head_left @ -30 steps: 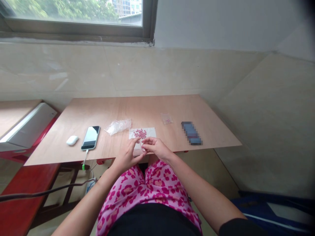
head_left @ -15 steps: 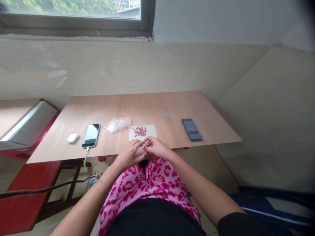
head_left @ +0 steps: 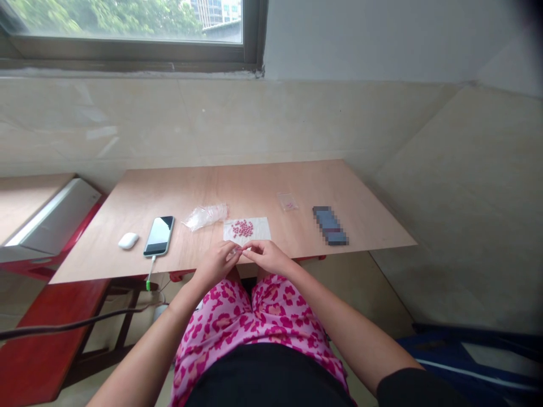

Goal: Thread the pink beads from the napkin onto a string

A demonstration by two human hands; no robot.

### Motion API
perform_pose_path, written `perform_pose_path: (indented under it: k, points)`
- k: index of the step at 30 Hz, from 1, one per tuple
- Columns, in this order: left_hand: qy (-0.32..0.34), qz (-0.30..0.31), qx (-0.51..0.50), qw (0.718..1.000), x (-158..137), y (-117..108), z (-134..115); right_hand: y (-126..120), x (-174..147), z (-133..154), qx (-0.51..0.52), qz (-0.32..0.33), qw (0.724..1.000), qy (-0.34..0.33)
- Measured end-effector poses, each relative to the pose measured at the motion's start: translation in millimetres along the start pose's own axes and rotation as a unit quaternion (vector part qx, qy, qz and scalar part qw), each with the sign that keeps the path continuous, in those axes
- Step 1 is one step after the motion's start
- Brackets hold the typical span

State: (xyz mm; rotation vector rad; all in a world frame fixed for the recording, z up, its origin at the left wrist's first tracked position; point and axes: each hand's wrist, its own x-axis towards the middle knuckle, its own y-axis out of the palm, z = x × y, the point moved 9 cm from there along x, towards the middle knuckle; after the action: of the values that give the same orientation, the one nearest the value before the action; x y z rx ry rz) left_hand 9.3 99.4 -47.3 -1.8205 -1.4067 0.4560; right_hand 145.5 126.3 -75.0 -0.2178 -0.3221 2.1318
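My left hand [head_left: 217,262] and my right hand [head_left: 268,258] meet at the fingertips over the table's near edge. Both are closed in a pinch. A bit of clear plastic [head_left: 235,252], apparently a small bag, shows between the left fingers; the fingers hide most of it. The right fingertips press close against it, and what they grip is too small to make out. Just beyond the hands, a pile of small pink-red beads [head_left: 242,228] lies on a white sheet [head_left: 261,227].
Left of the sheet lies a crumpled clear plastic bag [head_left: 207,216]. A small clear bag [head_left: 288,202] with a few pink bits sits behind, right. A phone on a cable [head_left: 159,236], a white earbud case [head_left: 128,241] and a blurred dark phone-like object [head_left: 330,225] rest on the wooden table [head_left: 246,181].
Both hands have shifted slightly left and their fingertips have come together. The white strip and clear piece seen between them earlier are now mostly covered. The beads look the same.
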Motion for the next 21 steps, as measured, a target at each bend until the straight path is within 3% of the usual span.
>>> perform_pose_path:
  k: [3, 12, 21]
  points:
    - [-0.009, -0.003, -0.023, 1.0, 0, -1, 1, 5, -2, -1, -0.002, 0.019, 1.0, 0.011]
    - [-0.103, -0.028, -0.142, 0.984, 2, -5, 19, -12, 0, 1, 0.02, -0.064, 0.998, 0.008]
    - [-0.094, -0.01, -0.225, 0.97, 4, -3, 11, -15, -1, 17, -0.011, -0.071, 0.995, -0.068]
